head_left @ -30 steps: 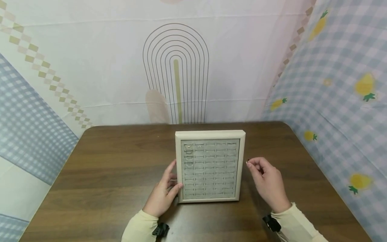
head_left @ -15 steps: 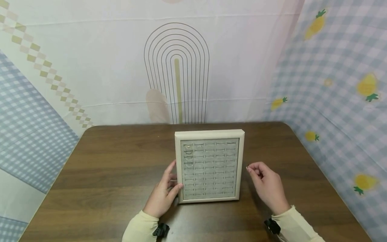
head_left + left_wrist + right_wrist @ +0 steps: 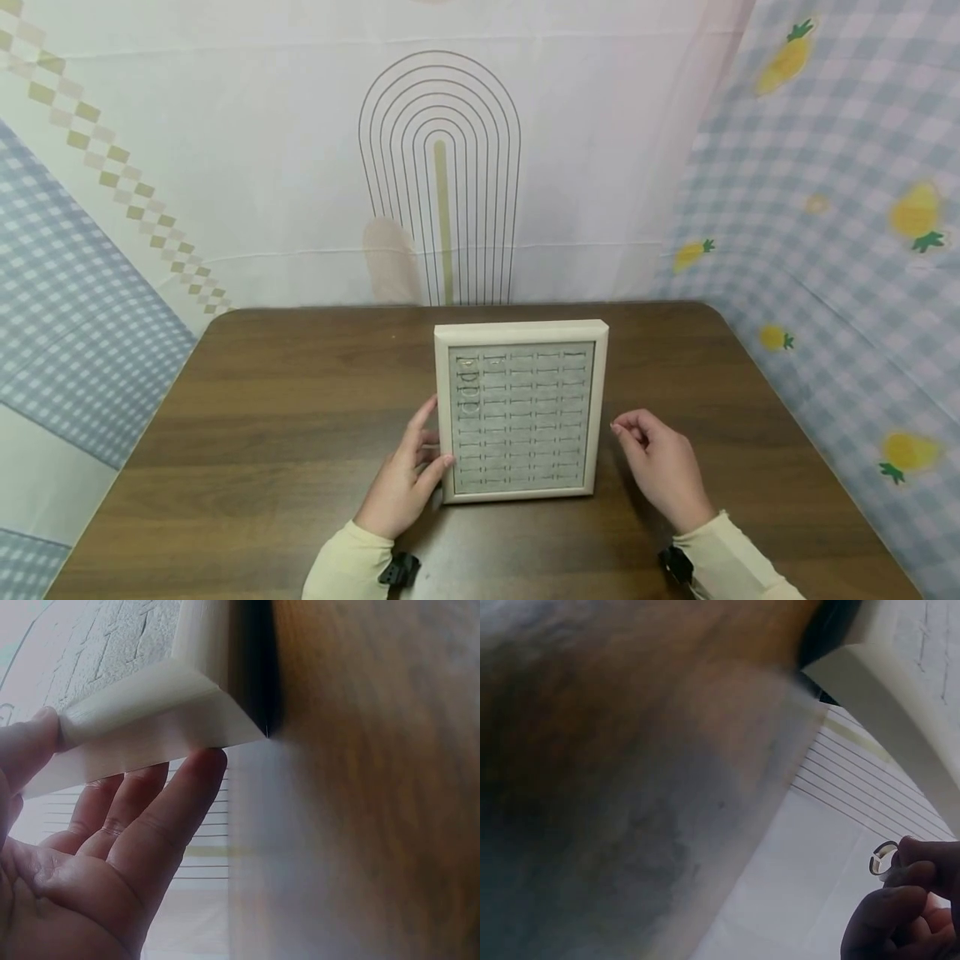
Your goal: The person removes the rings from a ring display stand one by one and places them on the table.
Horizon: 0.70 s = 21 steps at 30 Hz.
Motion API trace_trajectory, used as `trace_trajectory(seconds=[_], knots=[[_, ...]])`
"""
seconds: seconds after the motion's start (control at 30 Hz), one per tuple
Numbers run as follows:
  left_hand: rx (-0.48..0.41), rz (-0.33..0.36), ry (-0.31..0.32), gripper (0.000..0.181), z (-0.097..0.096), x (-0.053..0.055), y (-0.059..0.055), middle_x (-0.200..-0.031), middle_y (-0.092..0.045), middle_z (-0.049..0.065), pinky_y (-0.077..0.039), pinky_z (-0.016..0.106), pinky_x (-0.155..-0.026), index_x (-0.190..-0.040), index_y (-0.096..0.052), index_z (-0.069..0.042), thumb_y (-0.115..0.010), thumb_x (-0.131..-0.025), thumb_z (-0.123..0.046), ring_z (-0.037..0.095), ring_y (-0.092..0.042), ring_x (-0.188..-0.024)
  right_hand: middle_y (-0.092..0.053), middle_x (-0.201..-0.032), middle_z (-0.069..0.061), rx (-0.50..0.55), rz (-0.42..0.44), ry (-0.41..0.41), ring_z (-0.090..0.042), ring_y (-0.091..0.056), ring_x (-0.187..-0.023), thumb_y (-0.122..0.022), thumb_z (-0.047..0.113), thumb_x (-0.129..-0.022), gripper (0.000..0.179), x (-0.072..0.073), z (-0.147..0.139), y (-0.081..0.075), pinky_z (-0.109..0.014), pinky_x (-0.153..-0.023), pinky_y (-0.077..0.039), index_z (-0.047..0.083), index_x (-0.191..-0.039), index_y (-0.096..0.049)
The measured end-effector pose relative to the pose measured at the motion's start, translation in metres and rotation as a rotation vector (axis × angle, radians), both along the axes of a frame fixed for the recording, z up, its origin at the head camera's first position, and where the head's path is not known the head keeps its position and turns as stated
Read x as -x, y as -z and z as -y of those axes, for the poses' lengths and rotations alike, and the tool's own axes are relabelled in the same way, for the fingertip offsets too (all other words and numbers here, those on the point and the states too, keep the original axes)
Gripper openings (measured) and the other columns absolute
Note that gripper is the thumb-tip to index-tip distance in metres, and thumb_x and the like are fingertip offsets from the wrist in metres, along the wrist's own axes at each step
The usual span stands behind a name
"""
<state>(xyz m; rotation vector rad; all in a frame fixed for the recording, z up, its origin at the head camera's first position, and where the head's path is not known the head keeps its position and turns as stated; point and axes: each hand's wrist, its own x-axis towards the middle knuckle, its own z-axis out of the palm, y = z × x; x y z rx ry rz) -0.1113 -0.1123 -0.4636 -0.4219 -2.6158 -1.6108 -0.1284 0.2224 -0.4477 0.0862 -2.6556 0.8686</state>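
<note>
A ring display board (image 3: pixel 521 332) with a cream frame and a grey slotted pad stands upright on the table. Several rings (image 3: pixel 469 407) sit in the pad's left column, and one ring (image 3: pixel 496 362) is in the top slot of the second column. My left hand (image 3: pixel 403 483) holds the board's left side, thumb on the front of the frame and fingers along the side and back. To the right of the board, my right hand (image 3: pixel 666 467) pinches a small ring (image 3: pixel 873 865) between thumb and index finger. That ring's shiny open band shows in the right wrist view.
The brown wooden table (image 3: pixel 300 400) extends around the board. A white patterned cloth (image 3: pixel 285 167) hangs behind it, and checked cloth (image 3: pixel 840 250) with yellow fruit prints hangs at the right. Each wrist wears a black strap device (image 3: pixel 400 571).
My right hand has moved down a little beside the board with the ring still pinched. The left hand and the board have stayed in place.
</note>
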Motion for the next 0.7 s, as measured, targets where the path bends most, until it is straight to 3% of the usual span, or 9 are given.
trace_trajectory(seconds=[0.43, 0.7], knots=[[-0.027, 0.012, 0.005, 0.080, 0.001, 0.002, 0.000, -0.106, -0.059, 0.005, -0.053, 0.027, -0.075, -0.149, -0.010, -0.031, -0.061, -0.090, -0.014, 0.016, -0.063, -0.093, -0.055, -0.070, 0.004, -0.035, 0.092, -0.019, -0.012, -0.046, -0.058, -0.063, 0.020, -0.090, 0.005, 0.006, -0.009, 0.008, -0.025, -0.052, -0.038, 0.016, -0.088, -0.065], [-0.080, -0.003, 0.018, 0.081, 0.001, 0.003, 0.002, -0.102, -0.059, 0.002, -0.054, 0.027, -0.075, -0.149, -0.015, -0.032, -0.062, -0.089, -0.006, 0.013, -0.063, -0.088, -0.054, -0.066, 0.006, -0.084, 0.310, -0.086, -0.011, -0.046, -0.057, -0.065, 0.019, -0.087, 0.005, 0.008, -0.016, 0.011, -0.028, -0.053, -0.038, 0.015, -0.085, -0.066]])
